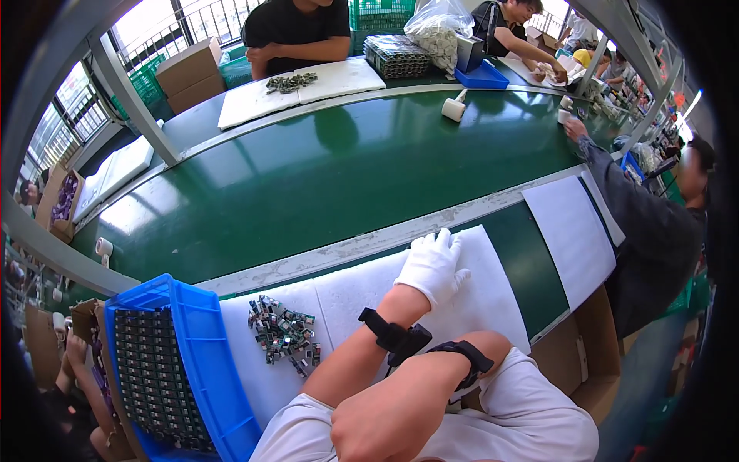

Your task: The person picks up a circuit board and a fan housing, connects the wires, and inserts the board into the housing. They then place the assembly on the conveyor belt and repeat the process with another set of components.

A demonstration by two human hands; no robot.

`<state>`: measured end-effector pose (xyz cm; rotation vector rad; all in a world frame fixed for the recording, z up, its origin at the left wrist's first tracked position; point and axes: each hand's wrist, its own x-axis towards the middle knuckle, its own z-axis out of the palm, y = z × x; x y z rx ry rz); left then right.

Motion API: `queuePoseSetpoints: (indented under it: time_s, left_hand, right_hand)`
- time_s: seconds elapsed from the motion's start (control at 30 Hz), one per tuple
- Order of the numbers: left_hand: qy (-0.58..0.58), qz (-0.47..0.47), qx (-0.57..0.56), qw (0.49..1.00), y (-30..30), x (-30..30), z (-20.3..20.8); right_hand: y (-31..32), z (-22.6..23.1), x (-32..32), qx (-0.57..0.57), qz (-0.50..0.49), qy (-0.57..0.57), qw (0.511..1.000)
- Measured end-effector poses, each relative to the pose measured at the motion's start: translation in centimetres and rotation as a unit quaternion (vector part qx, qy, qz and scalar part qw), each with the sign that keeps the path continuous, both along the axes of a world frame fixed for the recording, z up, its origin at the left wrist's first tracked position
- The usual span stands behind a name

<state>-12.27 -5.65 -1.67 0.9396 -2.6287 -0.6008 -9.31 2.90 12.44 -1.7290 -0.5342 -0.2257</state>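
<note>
Standing near the workstation, I noted the left hand (pixel 433 266), in a white fabric glove, lying palm-down with its fingers extended on a flat white foam sheet (pixel 489 289), which rested on the green surface (pixel 527 273) beside the wide green conveyor belt (pixel 308 208). It gripped nothing that I could see. The bare right hand (pixel 385 423) was crossed over the left forearm, near the person's lap; its fingers were turned out of sight, so I could not tell whether it was closed or holding anything. A loose heap of small green-and-silver circuit boards (pixel 281 331) lay on the left part of the white foam, just beside the left forearm and touched by neither hand. To the left stood a deep blue plastic crate (pixel 208 339), in which dark, board-like pieces (pixel 158 377) sat in close, regular rows. On that evidence, I judged the crate's contents to be in finished order and the heap to be outstanding, its boards jumbled and unsorted. The foam under the gloved hand bore no boards, and work appeared paused. How many boards were left could not be counted.
</note>
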Motion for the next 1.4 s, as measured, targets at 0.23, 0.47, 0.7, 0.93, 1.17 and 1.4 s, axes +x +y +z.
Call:
queuePoseSetpoints:
  time_s: [0.23, 0.47, 0.7, 0.93, 1.17, 1.4]
  left_hand:
    - [-0.003, -0.006, 0.003, 1.0, -0.1, 0.1, 0.1]
    - [-0.007, -0.011, 0.003, 1.0, 0.0, -0.1, 0.5]
    - [0.002, -0.008, -0.005, 1.0, 0.1, -0.2, 0.1]
    - [0.004, -0.008, -0.006, 1.0, 0.1, -0.1, 0.0]
    - [0.004, -0.011, -0.008, 1.0, 0.0, 0.0, 0.1]
    - [0.012, -0.009, -0.01, 1.0, 0.0, 0.0, -0.1]
  right_hand:
    - [-0.5, -1.7, -0.7, -0.274, -0.118, 0.127, 0.946]
    - [4.0, -2.4, -1.0, -0.292, -0.165, 0.052, 0.941]
    - [4.3, -3.3, -0.6, -0.248, -0.176, 0.006, 0.953]
    - [4.8, -4.0, -0.5, -0.235, -0.215, -0.018, 0.948]
    - [4.4, -3.5, -0.4, -0.179, -0.19, 0.006, 0.965]
    - [4.4, -3.5, -0.4, -0.191, -0.194, 0.001, 0.962]
